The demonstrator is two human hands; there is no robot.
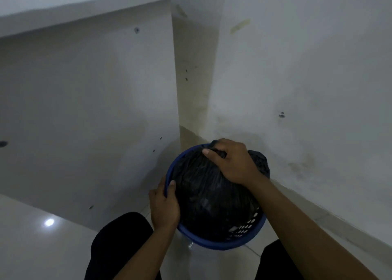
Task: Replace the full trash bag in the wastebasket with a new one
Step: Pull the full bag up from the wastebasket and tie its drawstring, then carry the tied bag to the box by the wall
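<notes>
From my feed I see both forearms bare w/ no sleeves, left hand [164, 207] and right hand [231, 163] w/o gloves, rings or watch, legs in plain black trousers [118, 243]

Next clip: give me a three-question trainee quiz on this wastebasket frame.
1. True or false: the black trash bag is already out of the blue wastebasket.
2. Which hand grips the gathered bag top? A) left hand B) right hand
3. Fill in: the left hand holds the wastebasket's ____.

Key: 1 false, it sits inside. 2 B. 3 rim.
</notes>
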